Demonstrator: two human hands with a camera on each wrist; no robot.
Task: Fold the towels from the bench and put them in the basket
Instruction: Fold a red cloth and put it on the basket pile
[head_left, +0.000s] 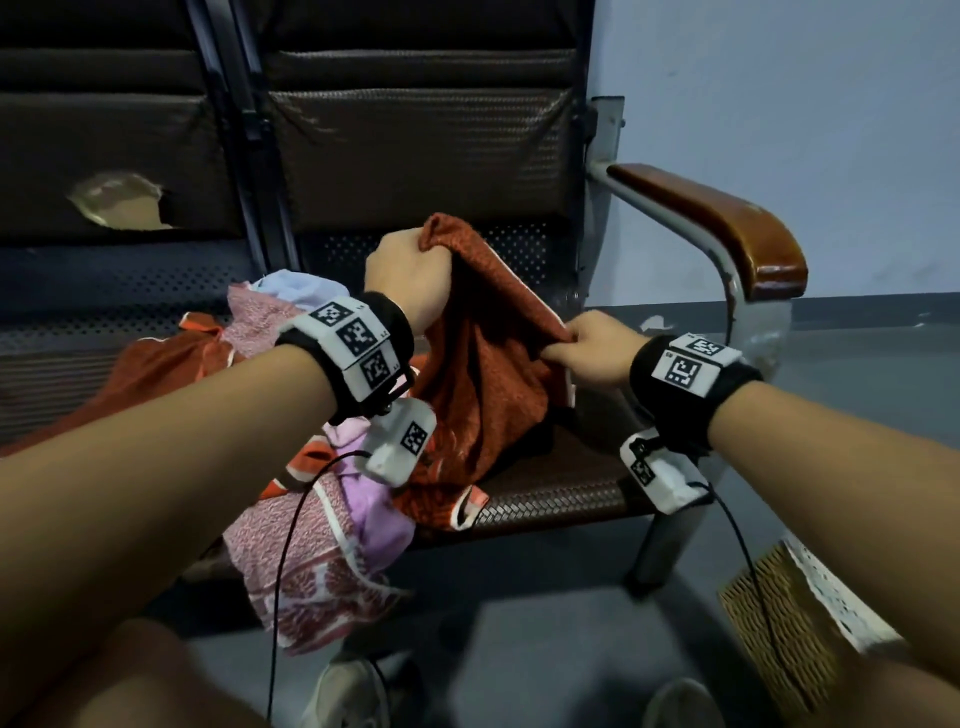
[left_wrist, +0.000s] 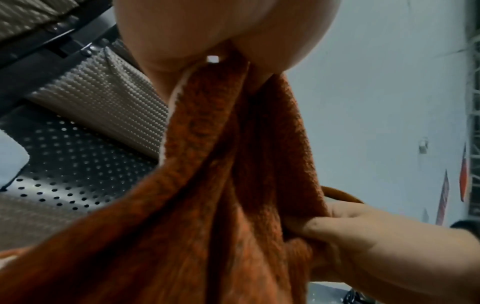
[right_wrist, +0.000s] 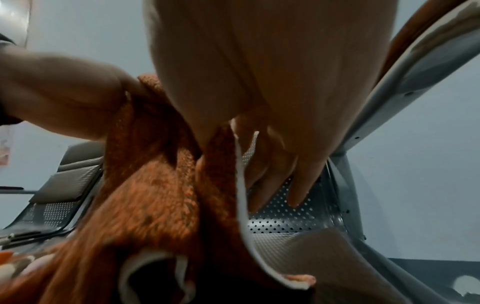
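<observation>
Here the counter (head_left: 550, 499) is a row of metal seats with brown woven pads and perforated steel, ending in a brown wooden armrest (head_left: 722, 223) against a pale blue wall above a grey floor. The left hand (head_left: 408, 283) grips the rust-orange terry towel with white edging (head_left: 483, 374) in a fist, its top bunched and lifted over the seat; the right hand (head_left: 587, 353) pinches the towel's edge lower down, fingers (right_wrist: 298, 185) partly curled. A heap of pink, lilac and orange patterned towels (head_left: 311, 530) lies on the seat to the left. The woven wicker basket (head_left: 779, 618) on the floor is cut off by the right forearm. The left seat's backrest is torn.
</observation>
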